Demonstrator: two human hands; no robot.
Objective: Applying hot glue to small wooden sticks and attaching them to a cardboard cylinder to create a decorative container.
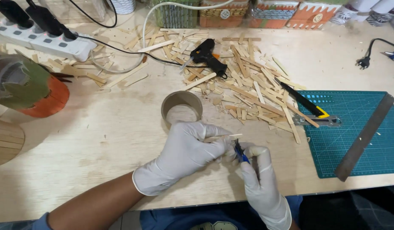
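Here, label by label:

Stick: a thin, pale wooden stick (pixel 229 136), narrow and flat, lying roughly level above the table edge, one end poking out to the right of the gloved fingers.

Left hand (pixel 186 154): in a white glove, fingers curled round the stick and pinching it near its middle; it sits just in front of the cardboard ring.

Right hand (pixel 260 181): also white-gloved, closed about a small tool with blue handles (pixel 241 153), whose dark tip meets the stick right beside the left fingertips. What kind of tool it is cannot be made out.

Cardboard ring (pixel 181 107): a short brown tube standing on end on the wooden table (pixel 99 140), open at the top; only the bare table surface shows inside it.

Loose pile: many more flat wooden sticks and offcuts (pixel 248 85) scattered across the middle of the table, behind and to the right of the ring.

Glue gun (pixel 206 54): black, lying on top of the pile, its cord running left.

Cutting mat (pixel 354 127): green, at the right, with a grey metal ruler (pixel 365 137) laid slantwise on it and a black-and-yellow knife (pixel 305 102) at its left edge.

Power strip (pixel 44 38): white, far left, with black plugs in it.

Orange pot (pixel 33 87): stick-clad, orange below and green above, at the left edge; its inside cannot be seen.

Back row: decorated boxes (pixel 269 12) along the far edge, contents hidden.
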